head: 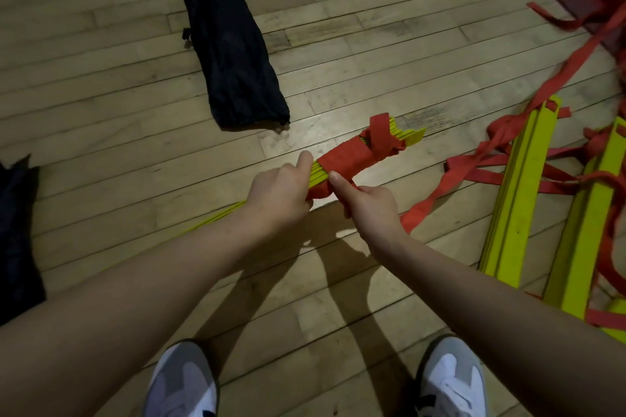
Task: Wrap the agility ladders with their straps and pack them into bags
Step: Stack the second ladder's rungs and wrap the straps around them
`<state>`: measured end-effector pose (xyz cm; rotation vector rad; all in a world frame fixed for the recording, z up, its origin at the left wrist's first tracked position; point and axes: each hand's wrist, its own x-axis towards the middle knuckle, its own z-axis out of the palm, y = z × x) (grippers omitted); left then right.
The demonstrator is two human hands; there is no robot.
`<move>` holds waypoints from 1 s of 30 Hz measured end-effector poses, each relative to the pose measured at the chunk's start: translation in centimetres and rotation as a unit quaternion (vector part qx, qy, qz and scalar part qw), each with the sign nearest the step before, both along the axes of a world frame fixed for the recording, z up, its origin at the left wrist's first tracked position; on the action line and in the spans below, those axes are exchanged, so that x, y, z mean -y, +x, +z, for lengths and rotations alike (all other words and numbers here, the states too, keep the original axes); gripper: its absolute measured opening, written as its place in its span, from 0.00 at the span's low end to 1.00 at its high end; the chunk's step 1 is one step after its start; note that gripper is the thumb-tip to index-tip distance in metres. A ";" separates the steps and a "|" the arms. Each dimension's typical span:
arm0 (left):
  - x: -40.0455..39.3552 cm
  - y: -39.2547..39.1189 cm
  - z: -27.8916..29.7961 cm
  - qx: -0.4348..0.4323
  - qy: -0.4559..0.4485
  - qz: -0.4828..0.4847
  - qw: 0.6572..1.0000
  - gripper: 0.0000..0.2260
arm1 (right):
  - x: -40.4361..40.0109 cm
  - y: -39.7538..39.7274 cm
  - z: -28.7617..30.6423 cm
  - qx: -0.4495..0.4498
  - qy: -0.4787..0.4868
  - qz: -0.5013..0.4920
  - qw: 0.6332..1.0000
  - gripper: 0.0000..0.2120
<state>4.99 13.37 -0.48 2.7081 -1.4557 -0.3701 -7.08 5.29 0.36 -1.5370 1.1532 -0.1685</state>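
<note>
while the left hand (276,191) grips the bundle (352,154), long axis toward 2 o'clock, the right hand (367,203) pinches the strap (437,195) trailing toward 3.

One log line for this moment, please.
phase: wrapping | left hand: grips ladder bundle | right hand: holds strap | bag: on floor, not yet used

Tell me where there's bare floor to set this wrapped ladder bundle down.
Bare wooden floor lies left of the long dark bag, and more between that bag's end and your left hand. Boards just ahead of your shoes are also free. The right side is crowded: loose yellow rungs and tangled red straps cover it.
</note>
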 end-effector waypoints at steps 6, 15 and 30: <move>0.2 0.3 -0.1 0.025 0.010 0.021 0.999 0.25 | -0.3 1.8 0.8 0.036 0.046 0.039 0.998 0.18; -1.8 -1.0 -0.3 -0.058 -0.035 0.001 0.998 0.33 | 0.7 0.5 -0.5 0.052 0.037 0.041 0.997 0.16; -1.1 2.7 1.0 0.019 -0.029 0.054 0.998 0.30 | 2.2 -1.3 0.0 -0.029 0.275 0.209 0.938 0.03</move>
